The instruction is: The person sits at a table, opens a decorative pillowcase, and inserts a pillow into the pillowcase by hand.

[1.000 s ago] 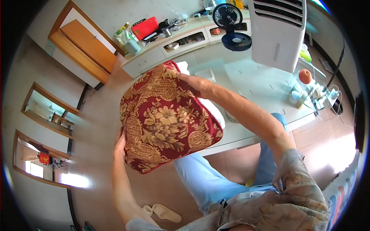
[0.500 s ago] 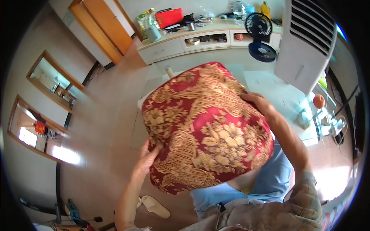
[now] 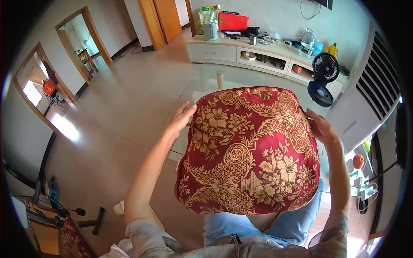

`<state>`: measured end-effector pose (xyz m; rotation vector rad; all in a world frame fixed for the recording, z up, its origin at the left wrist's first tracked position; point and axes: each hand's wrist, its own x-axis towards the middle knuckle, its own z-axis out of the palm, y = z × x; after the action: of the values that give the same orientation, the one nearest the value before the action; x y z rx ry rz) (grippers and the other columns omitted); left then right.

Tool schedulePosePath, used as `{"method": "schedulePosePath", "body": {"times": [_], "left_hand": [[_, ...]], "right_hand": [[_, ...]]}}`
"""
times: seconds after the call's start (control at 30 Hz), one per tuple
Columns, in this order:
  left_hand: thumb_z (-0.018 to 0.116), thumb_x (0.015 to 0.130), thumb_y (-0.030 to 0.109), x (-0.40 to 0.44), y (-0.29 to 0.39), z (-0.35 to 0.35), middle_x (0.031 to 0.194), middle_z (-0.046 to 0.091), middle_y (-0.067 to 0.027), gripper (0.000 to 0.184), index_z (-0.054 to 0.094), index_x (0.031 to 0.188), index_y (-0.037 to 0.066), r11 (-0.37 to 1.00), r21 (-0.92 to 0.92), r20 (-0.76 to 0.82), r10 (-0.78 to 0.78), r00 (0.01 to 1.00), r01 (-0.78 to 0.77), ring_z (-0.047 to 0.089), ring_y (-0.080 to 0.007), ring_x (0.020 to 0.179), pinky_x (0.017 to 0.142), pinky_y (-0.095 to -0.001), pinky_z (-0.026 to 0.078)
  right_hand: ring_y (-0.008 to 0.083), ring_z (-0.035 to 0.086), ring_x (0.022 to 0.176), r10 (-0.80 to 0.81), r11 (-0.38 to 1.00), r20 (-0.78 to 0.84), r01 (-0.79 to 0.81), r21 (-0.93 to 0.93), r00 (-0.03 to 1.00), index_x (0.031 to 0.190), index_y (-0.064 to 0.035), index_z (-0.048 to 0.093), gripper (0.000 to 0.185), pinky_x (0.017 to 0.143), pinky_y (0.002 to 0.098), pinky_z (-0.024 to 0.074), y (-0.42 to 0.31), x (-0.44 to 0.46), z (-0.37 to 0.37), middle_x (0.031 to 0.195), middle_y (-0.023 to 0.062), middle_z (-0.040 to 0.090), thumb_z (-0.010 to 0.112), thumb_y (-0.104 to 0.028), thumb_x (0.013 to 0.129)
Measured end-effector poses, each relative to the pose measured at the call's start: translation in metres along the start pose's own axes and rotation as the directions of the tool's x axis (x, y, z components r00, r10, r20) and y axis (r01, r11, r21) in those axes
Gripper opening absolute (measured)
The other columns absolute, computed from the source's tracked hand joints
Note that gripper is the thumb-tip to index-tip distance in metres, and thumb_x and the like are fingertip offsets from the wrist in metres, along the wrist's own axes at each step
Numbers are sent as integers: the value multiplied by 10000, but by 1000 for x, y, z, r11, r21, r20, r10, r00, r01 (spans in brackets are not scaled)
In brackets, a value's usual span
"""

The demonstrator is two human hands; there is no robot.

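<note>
A plump red cushion cover with gold flowers and scrolls (image 3: 249, 150) is spread out flat-side up above my lap. My left hand (image 3: 183, 118) is at its upper left edge, fingertips against the fabric. At the upper right edge my right hand (image 3: 322, 127) holds the side, its fingers partly behind the border. Between the two hands the top edge runs nearly level. The underside of the cushion is hidden.
Behind the cushion lies a glass-topped table (image 3: 206, 77). A small black fan (image 3: 325, 69) and a white air cooler (image 3: 365, 94) stand at the right. Along the wall runs a low cabinet (image 3: 215, 52) with a red box (image 3: 233, 21). Another red patterned cushion (image 3: 74, 241) is at lower left.
The cushion has turned to sit more squarely before me. My left hand has moved up from its lower left side to the upper left edge. The view has swung left.
</note>
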<state>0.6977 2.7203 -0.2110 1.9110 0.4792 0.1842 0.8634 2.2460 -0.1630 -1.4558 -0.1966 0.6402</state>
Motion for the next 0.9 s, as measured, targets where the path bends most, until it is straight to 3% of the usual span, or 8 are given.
{"method": "schedulePosePath", "body": {"times": [0.13,0.27,0.33,0.53,0.63,0.7,0.8,0.9], "left_hand": [[656,815,554,16,7,-4,1476,409,-181,926,284,1510,69,989,86,228,-136,964,119,393,-292,1353,997,-459,420],[664,806,463,14,12,-22,1422,460,-116,810,365,1454,79,976,196,283,-150,947,96,427,-250,1289,982,-440,400],[667,796,430,8,8,-23,1405,472,-111,785,379,1437,80,969,233,309,-157,938,86,425,-246,1289,986,-446,399],[662,715,261,26,-22,-10,1349,506,-202,791,381,1403,-9,995,-72,303,85,949,-66,465,-264,1238,974,-373,411],[687,722,241,36,-18,-16,1262,572,-196,734,440,1346,-58,988,-61,53,146,988,-143,534,-251,1149,989,-363,416],[735,728,197,19,6,-36,1185,634,-163,650,526,1280,-75,998,-33,386,61,921,-52,590,-228,1085,1001,-355,430],[795,711,164,-21,20,-59,1126,672,-147,579,606,1209,-62,957,-285,391,64,918,55,616,-208,1063,992,-340,455],[813,706,125,-68,76,-82,1106,687,-137,546,626,1188,-53,945,-328,330,107,938,8,634,-199,1046,954,-324,490]], "right_hand": [[162,674,859,-63,981,-183,28,-191,981,1209,59,577,529,742,284,558,-8,48,9,1063,125,683,563,-414,972],[137,679,794,-44,960,-100,14,-279,994,1197,10,599,393,713,285,560,-23,58,25,1015,100,693,606,-294,949],[147,688,786,-48,988,-2,47,-144,999,1166,-2,581,296,725,283,577,-25,58,25,989,102,686,590,-190,937],[183,696,823,-150,984,109,137,115,983,1182,-15,575,287,743,309,586,-23,50,24,1025,113,685,548,-182,950],[213,682,911,-235,916,-18,228,329,972,1215,-25,568,339,848,341,551,-37,21,40,1081,115,679,567,-238,953],[199,648,1007,-323,901,-70,329,283,944,1232,-39,569,378,907,326,512,-40,-2,32,1153,106,654,605,-278,941],[214,632,1060,-246,865,-433,398,305,867,1250,-17,584,392,981,354,489,-37,-48,6,1229,110,629,608,-261,943],[217,628,1073,-294,850,-385,424,313,875,1261,-12,586,390,978,346,489,-51,-85,-35,1214,120,638,600,-246,949]]}}
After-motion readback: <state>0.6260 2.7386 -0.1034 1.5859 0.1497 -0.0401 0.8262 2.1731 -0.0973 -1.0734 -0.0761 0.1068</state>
